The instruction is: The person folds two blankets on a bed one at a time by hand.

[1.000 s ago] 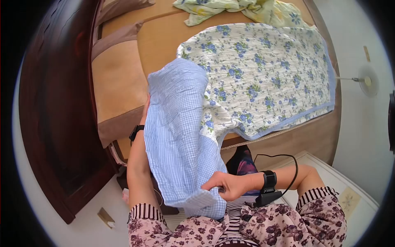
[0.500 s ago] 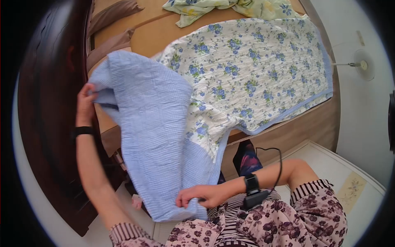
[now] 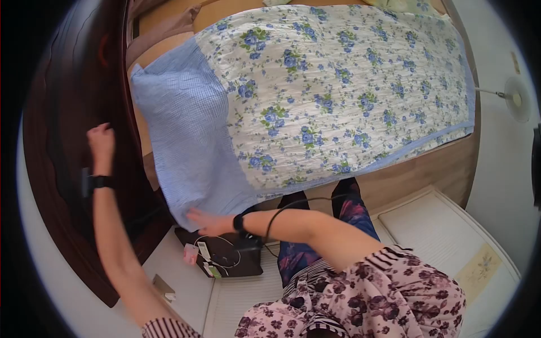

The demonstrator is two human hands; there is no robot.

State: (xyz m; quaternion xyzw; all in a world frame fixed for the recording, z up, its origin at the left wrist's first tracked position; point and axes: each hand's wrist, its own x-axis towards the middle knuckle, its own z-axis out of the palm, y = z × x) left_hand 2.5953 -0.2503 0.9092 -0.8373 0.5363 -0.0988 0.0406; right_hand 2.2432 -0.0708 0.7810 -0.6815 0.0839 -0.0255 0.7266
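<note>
Floral quilt [image 3: 332, 104] just got its checked end dropped onto the bed [image 3: 417, 163]. Left hand [image 3: 101, 142] looks curled, empty, over by the headboard [image 3: 62, 112]; right hand [image 3: 211, 222] is spread at the near corner. Mostly laid out, just creases left imo.

The right hand [image 3: 211, 221] blurs at the quilt [image 3: 327, 107], so whether its fingers touch is unclear, while the quilt hides part of the pillow [image 3: 160, 48], the top edge crops the pale green cloth [image 3: 420, 5], and a white label [image 3: 203, 251] is too small to read
</note>
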